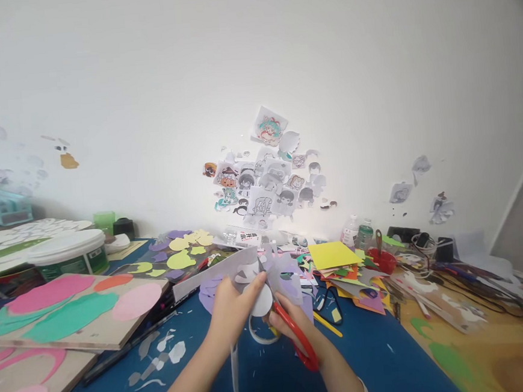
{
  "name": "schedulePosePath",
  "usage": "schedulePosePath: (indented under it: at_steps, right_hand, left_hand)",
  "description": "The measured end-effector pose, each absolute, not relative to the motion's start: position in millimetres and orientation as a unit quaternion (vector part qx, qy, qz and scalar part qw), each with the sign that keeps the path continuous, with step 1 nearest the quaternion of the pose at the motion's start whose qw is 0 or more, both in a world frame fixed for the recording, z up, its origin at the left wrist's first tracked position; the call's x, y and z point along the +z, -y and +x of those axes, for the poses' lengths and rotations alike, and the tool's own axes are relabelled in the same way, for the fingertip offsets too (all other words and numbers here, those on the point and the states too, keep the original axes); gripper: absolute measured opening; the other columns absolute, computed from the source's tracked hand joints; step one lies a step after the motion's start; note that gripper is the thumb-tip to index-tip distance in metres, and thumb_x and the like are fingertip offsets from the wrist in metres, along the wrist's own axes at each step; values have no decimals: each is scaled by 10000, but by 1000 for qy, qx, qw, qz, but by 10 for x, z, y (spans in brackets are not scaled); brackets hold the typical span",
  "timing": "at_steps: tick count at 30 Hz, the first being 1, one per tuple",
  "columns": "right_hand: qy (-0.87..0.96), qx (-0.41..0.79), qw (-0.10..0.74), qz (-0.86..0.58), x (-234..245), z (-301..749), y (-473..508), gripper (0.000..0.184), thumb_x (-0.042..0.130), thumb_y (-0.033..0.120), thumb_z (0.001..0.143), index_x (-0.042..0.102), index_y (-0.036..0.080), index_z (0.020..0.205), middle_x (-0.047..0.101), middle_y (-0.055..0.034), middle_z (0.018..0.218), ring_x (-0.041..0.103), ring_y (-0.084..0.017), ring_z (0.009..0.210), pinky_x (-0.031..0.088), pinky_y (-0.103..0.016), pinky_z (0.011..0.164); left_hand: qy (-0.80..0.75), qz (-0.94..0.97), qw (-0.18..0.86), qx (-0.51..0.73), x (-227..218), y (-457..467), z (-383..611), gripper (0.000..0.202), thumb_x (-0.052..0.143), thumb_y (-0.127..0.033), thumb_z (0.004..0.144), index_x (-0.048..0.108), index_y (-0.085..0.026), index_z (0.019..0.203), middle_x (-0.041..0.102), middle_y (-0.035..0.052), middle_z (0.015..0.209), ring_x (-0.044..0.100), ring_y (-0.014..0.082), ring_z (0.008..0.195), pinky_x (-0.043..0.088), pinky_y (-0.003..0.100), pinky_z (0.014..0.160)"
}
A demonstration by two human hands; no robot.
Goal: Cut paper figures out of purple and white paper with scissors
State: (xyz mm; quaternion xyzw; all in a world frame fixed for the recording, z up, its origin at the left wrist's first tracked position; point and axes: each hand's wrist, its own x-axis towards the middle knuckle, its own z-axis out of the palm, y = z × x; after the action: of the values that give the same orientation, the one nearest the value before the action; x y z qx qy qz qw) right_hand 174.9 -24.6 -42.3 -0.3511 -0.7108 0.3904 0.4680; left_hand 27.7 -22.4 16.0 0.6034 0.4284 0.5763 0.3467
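Observation:
My left hand (231, 307) is closed on a sheet of white paper (213, 273), thumb pointing up and to the right. My right hand (296, 320) grips a pair of scissors (294, 329) by its red handles. The blades point up and away, against the paper close to my left thumb; exactly where they meet it is partly hidden. A rounded white piece of paper (261, 301) shows between the hands. Thin curled strips of paper (235, 373) hang below them, over the blue table surface (271, 382).
White paper scraps (159, 355) lie at left, beside boards (132, 278) with coloured paper shapes. A white tub (69, 250) stands behind. At right are a stack of coloured paper (336, 255), a red cup (381, 262) and cables (472, 294). Drawings (273, 177) hang on the wall.

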Motion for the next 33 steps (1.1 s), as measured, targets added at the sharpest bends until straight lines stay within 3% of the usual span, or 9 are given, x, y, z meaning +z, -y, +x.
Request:
schedulePosePath:
  at_steps: [6,15,22,30,33]
  right_hand:
    - [711,443,467,-282,-326,1702,296,505,526,607,764,554,226,1096,525,-22,752,504,-169,666,433,-310,652]
    - [716,431,483,-262,-229,1671,353,464,508,606,776,555,212,1017,496,-14,740,465,-147,638,408,-285,613]
    - [715,409,473,-311,-401,1773,207,507,510,626,763,569,212,1050,553,-28,710,536,-175,636,464,-316,641]
    - [718,387,463,-349,-346,1777,292,410,574,458,793,569,243,1142,621,-77,980,591,-231,872,465,-384,818]
    - [718,395,460,-341,-334,1776,289,437,582,442,786,549,245,1175,609,-85,1040,582,-241,931,447,-409,868]
  left_hand:
    - [-400,573,400,593,128,216,275,316,613,-475,710,604,-159,717,655,17,660,587,176,617,409,231,508]
    - [-400,565,411,593,162,253,291,319,610,-458,718,605,-139,729,651,32,678,583,177,632,421,238,525]
    - [-416,538,421,601,144,260,294,366,638,-471,678,614,-135,820,667,52,737,610,219,705,432,251,527]
    - [-423,511,428,614,72,242,313,386,634,-536,648,558,-157,655,557,-11,555,549,166,570,408,233,480]
    - [-395,498,445,631,78,253,314,430,590,-582,669,555,-154,660,560,-10,572,546,160,580,425,237,506]
